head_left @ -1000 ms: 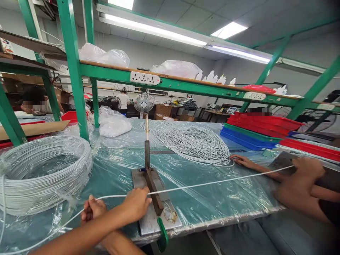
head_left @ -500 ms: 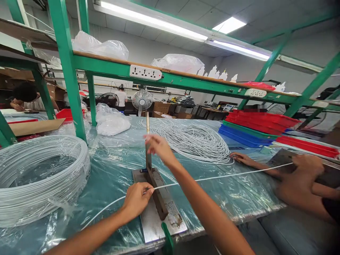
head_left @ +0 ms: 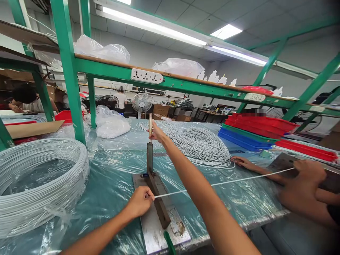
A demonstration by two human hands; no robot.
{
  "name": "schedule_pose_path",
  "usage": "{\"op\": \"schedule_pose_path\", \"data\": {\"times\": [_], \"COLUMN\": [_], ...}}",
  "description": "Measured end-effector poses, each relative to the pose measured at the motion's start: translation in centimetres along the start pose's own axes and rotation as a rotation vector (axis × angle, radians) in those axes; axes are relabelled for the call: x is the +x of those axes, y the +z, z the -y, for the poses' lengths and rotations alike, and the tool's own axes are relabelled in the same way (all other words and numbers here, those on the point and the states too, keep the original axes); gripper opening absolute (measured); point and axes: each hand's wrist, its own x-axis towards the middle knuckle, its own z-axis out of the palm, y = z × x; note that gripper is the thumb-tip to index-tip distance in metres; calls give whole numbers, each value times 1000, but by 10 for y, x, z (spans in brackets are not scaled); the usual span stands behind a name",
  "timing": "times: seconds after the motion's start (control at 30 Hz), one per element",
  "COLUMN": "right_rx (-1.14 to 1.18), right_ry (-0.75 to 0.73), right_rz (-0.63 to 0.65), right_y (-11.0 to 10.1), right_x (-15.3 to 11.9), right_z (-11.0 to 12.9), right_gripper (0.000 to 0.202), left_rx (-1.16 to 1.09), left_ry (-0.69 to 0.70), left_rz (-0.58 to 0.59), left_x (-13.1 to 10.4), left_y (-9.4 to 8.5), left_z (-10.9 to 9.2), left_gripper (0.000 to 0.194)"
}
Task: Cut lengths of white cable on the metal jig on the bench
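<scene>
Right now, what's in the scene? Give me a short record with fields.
left hand: pinching cable
right hand: on upright lever
cable: taut from left hand to a co-worker's hand
coils: one at left, one beyond the cable
trays: stacked, red, green and blue, far right
table: plastic-covered

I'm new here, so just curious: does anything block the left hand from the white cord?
Nothing visible does: the left hand pinches the cord directly. Farther right, the right forearm hides part of it.
</scene>
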Motion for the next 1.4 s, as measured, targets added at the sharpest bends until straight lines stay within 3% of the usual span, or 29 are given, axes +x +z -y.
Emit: {"op": "schedule_pose_path", "data": {"times": [0.13, 0.27, 0.37, 0.5, 0.6, 0.7, 0.87, 0.93, 1.1, 1.23, 1.4], "right_rx": [78, 186, 142, 40, -1, -13, -35, -67, -314, -397, -279], "right_ry": [-38, -29, 56, 151, 246, 314, 378, 436, 454, 374, 335], "right_rz": [70, 131, 54, 35, 12, -26, -65, -19, 141, 95, 99], "right_y": [-21, -43, -52, -60, -63, -63, -52, -49, -49, -48, -47], "right_x": [-42, -106, -161, -226, -258, -277, -299, -306, -314, -317, -322], "right_z": [18, 32, 29, 8, -13, -31, -48, -54, -73, -82, -80], "right_gripper": [56, 56, 42, 16, 53, 74, 84, 76, 29, 27, 28], "left_rx": [-67, -58, -49, -22, 6, 31, 34, 27, 14, -2, -32], "left_ry": [27, -11, -33, -57, -71, -75, -52, -45, -31, -20, -9], "left_rz": [-25, -95, -122, -147, -163, -180, -182, -175, -157, -149, -146], "left_x": [6, 12, 15, 15, 14, 14, 16, 17, 22, 24, 24], "left_y": [4, 12, 15, 16, 16, 16, 16, 16, 16, 16, 16], "left_z": [7, 20, 27, 27, 24, 22, 24, 26, 32, 35, 36], "left_gripper": [31, 34, 31, 28, 26, 25, 26, 25, 27, 29, 32]}}
